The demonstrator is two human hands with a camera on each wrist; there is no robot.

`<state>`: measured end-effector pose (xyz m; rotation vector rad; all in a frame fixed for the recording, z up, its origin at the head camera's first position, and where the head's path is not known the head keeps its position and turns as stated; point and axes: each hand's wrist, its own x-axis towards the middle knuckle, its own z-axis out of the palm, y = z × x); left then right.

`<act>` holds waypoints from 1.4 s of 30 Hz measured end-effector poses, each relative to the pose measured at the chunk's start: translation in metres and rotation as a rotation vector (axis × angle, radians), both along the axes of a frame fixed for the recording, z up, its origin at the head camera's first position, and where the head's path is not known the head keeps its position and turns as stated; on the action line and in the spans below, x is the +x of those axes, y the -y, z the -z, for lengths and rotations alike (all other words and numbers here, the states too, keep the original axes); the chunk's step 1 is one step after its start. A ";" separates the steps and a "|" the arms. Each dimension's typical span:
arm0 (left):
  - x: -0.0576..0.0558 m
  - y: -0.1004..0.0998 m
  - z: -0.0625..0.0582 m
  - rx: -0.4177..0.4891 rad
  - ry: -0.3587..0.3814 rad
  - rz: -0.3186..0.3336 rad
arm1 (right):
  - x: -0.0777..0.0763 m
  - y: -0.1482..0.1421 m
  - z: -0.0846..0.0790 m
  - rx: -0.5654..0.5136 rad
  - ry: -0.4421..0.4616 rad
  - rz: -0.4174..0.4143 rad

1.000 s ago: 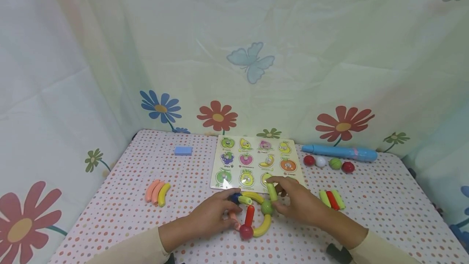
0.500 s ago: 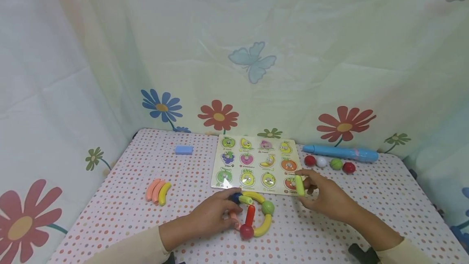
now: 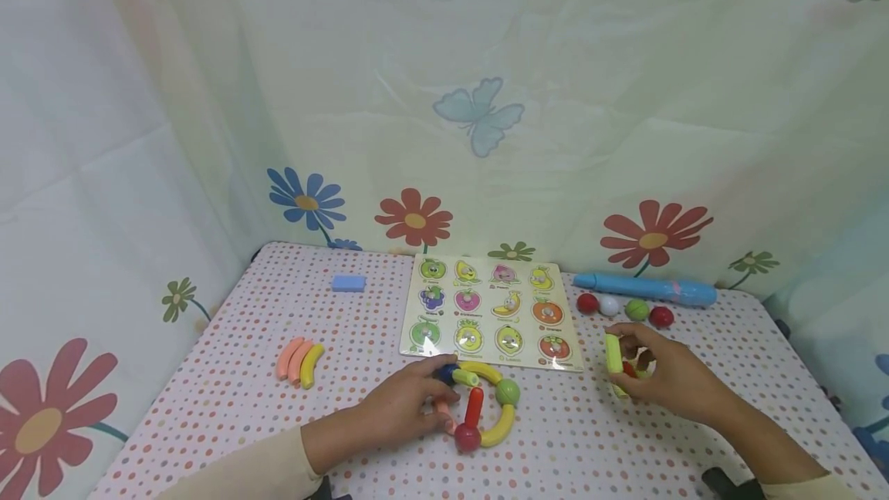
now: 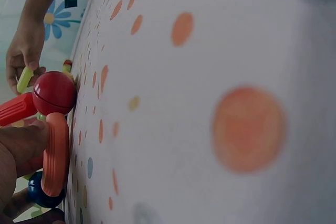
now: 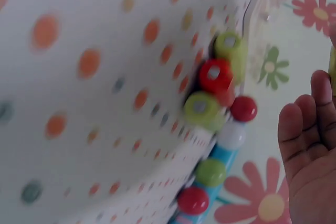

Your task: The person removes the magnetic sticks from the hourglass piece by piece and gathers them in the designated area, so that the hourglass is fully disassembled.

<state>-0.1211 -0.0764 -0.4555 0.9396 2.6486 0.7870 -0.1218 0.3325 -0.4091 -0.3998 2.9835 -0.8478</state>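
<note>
My left hand (image 3: 403,403) grips one side of a ring of magnetic rods and balls, its thumb on a salmon curved rod (image 4: 55,156) and its fingers around a dark blue ball (image 4: 44,190). Two yellow curved rods (image 3: 498,427), a green ball (image 3: 508,391) and a red ball (image 3: 468,438) form the rest of the ring. A red straight rod (image 3: 474,406) rises from the red ball, and a light green rod (image 3: 466,378) from the blue one. To the right, my right hand (image 3: 670,376) pinches another light green rod (image 3: 613,353), in front of a partly hidden row of rods.
That row has two green rods and a red rod (image 5: 214,77). Behind it lie several balls (image 3: 636,309) and a blue pump-like tube (image 3: 646,288). A fruit picture board (image 3: 489,311) lies mid-table. Salmon and yellow curved rods (image 3: 311,365) and a blue block (image 3: 349,284) sit left.
My right hand has carried the light green rod away from the ring, rightward past the board to the row of straight rods. The left hand and ring have stayed in place.
</note>
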 end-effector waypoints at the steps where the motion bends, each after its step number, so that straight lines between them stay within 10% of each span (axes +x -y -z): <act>1: 0.000 0.000 0.000 0.000 0.000 0.001 | 0.000 -0.004 0.001 0.007 -0.002 0.005; 42: 0.001 0.000 0.000 -0.002 0.019 -0.012 | -0.014 -0.075 0.029 0.135 0.355 0.075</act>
